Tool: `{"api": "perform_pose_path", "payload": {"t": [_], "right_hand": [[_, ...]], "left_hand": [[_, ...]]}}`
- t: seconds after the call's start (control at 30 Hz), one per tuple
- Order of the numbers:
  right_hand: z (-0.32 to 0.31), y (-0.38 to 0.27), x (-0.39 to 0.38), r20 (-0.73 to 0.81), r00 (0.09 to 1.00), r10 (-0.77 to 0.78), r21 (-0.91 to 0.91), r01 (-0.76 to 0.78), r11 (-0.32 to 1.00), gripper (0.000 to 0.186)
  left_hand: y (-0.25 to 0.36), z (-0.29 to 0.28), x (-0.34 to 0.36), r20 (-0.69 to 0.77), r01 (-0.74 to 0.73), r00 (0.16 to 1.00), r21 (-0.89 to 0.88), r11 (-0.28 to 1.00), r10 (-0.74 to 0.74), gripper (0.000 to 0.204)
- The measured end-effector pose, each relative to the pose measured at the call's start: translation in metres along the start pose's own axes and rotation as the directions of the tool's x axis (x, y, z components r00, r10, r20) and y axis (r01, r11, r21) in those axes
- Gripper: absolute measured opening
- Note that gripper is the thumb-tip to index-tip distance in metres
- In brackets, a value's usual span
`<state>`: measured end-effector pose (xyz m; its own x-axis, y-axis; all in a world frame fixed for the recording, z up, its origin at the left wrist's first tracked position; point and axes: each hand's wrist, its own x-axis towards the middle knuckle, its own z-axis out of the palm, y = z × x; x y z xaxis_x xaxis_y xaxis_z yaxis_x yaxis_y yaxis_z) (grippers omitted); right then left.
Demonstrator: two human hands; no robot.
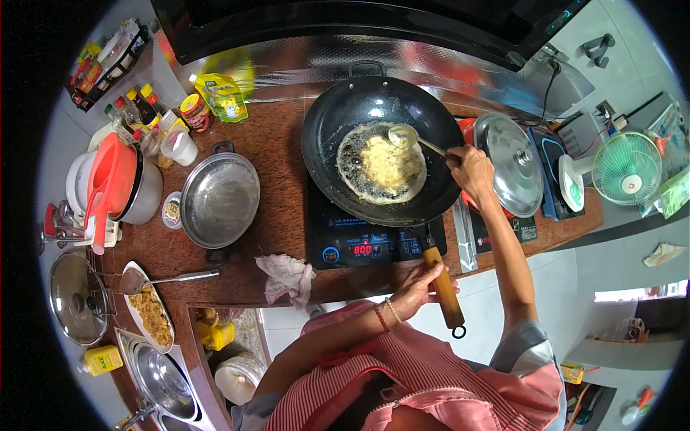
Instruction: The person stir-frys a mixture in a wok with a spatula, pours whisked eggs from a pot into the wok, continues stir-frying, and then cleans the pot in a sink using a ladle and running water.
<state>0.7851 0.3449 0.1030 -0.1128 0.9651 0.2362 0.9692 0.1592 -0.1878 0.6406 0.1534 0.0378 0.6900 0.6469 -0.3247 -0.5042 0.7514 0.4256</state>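
A black wok sits on an induction cooktop, with pale yellow food in bubbling liquid inside it. My right hand is closed on the handle of a metal ladle, whose bowl rests at the upper edge of the food. My left hand is closed on the wok's wooden handle at the counter's front. A crumpled cloth lies left of the cooktop.
Left are a steel pot, a plate of fried food with a strainer, stacked bowls, seasonings and a sink. Right are a lidded pot and a green fan.
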Motion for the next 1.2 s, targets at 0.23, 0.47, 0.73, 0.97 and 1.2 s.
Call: {"api": "perform_pose_path", "payload": {"t": [0.23,0.47,0.73,0.97,1.2], "right_hand": [[0.003,0.010,-0.010,0.028,0.999,-0.024,-0.054,0.025,0.998,0.020],[0.003,0.014,-0.012,-0.009,0.999,-0.038,0.005,0.038,0.999,0.022],[0.018,0.016,0.009,-0.003,0.999,0.038,-0.067,-0.038,0.997,0.025],[0.016,-0.008,0.000,0.022,0.993,-0.112,0.019,0.112,0.994,0.022],[0.032,-0.001,0.029,-0.075,0.995,-0.070,-0.024,0.068,0.997,0.023]], "left_hand": [[-0.003,-0.002,0.003,0.007,0.000,1.000,-0.018,1.000,0.000,0.039],[-0.003,-0.002,0.002,0.003,-0.016,1.000,-0.041,0.999,0.016,0.039],[-0.003,-0.001,0.003,-0.006,-0.003,1.000,-0.021,1.000,0.002,0.038],[-0.002,-0.001,0.002,-0.004,-0.011,1.000,-0.006,1.000,0.011,0.040],[-0.001,0.004,0.001,-0.007,-0.006,1.000,0.020,1.000,0.007,0.040]]}}
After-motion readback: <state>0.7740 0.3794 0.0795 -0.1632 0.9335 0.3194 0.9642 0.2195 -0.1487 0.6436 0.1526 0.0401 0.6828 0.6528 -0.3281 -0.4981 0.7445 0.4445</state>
